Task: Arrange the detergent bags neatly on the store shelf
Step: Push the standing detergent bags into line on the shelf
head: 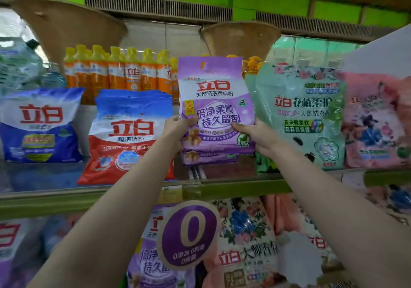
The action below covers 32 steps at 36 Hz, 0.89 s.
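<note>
1. Both hands are on the purple bag (216,101), one on each side near its lower half. The left hand (178,127) has its thumb curled over the front left edge, and the right hand (253,132) pinches the right edge the same way. Gripping both sides like that makes sense, since it keeps a floppy pouch upright and facing forward while it gets squared up.

2. The purple bag stands upright on the upper shelf (222,188), in the gap between the red bag (126,136) and the green bag (298,114). It sits in front of, or maybe on top of, at least one more purple bag (206,158) whose bottom edge peeks out underneath. It's kinda blurry there, so I can't tell if the held bag is resting on it or lifted slightly.

3. Looks-wise it's a purple and white pouch with a big red logo up top, a punched hang hole and a slightly crumpled top seal. It seems soft and full.

4. Further out there's a blue bag (42,125) on the far left and a pink bag (375,121) on the far right. A row of orange bottles (117,72) with yellow caps lines the back.

5. My guess is the row is mostly sorted by colour already, and this one's just being straightened.
</note>
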### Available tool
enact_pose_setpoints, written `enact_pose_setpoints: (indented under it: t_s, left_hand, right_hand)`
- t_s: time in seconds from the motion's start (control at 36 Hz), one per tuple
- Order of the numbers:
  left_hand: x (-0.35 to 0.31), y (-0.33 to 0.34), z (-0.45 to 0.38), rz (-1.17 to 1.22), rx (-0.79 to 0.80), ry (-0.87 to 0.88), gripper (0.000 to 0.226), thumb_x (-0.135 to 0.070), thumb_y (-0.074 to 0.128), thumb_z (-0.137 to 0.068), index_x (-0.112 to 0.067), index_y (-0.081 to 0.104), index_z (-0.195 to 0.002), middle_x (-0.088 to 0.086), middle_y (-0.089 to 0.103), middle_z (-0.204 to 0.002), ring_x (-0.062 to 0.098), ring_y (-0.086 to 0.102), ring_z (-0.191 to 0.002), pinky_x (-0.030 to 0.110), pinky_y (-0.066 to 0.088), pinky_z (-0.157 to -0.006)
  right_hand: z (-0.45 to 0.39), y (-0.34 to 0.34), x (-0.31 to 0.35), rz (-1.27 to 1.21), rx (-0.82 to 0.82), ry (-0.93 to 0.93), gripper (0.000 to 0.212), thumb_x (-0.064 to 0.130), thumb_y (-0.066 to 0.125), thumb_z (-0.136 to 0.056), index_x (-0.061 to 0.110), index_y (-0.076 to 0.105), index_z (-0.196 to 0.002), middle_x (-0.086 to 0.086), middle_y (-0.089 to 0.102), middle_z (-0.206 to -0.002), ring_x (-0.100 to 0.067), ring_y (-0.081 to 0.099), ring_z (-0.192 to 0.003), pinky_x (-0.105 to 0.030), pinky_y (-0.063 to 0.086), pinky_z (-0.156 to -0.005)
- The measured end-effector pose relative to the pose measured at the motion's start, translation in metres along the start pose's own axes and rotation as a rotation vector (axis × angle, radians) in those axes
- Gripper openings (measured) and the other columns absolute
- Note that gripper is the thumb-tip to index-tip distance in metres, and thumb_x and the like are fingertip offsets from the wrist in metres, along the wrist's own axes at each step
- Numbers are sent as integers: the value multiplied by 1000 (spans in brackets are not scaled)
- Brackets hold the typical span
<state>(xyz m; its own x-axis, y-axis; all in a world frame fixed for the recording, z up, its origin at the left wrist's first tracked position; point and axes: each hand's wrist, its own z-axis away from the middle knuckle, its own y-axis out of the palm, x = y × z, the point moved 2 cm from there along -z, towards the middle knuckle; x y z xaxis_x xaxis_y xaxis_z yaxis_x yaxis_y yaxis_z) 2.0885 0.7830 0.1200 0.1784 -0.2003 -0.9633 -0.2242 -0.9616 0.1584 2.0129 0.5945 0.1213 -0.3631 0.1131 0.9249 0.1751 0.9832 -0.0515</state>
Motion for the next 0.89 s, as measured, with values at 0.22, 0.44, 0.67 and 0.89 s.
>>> enact_pose_setpoints:
  t_s: [0.22, 0.44, 0.67, 0.89]
  left_hand:
    - [12, -1, 1, -319, -117, 6, 20, -17, 75, -78, -11, 56, -74, 12, 64, -79, 19, 58, -61, 31, 53, -63]
    - [28, -8, 2, -716, -140, 30, 36, -35, 72, -80, -2, 65, -92, 11, 63, -87, 21, 57, -70, 29, 47, -63]
    - [33, -6, 16, -1006, -196, 111, 54, -48, 61, -85, 2, 59, -106, 20, 65, -107, 36, 62, -98, 35, 43, -68]
    - [14, -25, 41, -1028, -241, 286, 36, -29, 64, -87, -5, 54, -111, 14, 63, -108, 27, 61, -95, 32, 45, -70]
  right_hand:
    - [0, 1, -41, 85, 44, 84, 37, 5, 63, -85, 18, 52, -118, -6, 63, -120, -20, 60, -107, -34, 45, -93]
    - [-2, 0, -44, 212, 22, 114, 48, 9, 69, -82, 14, 47, -125, -1, 62, -116, -16, 57, -104, -26, 46, -76]
    - [1, 1, -45, 451, -213, 196, 83, 28, 75, -77, 4, 26, -139, -13, 40, -144, -31, 43, -130, -41, 36, -106]
    - [20, 45, -9, 1163, -407, -415, 41, 5, 62, -81, 9, 38, -114, -12, 39, -114, -18, 39, -95, -29, 42, -78]
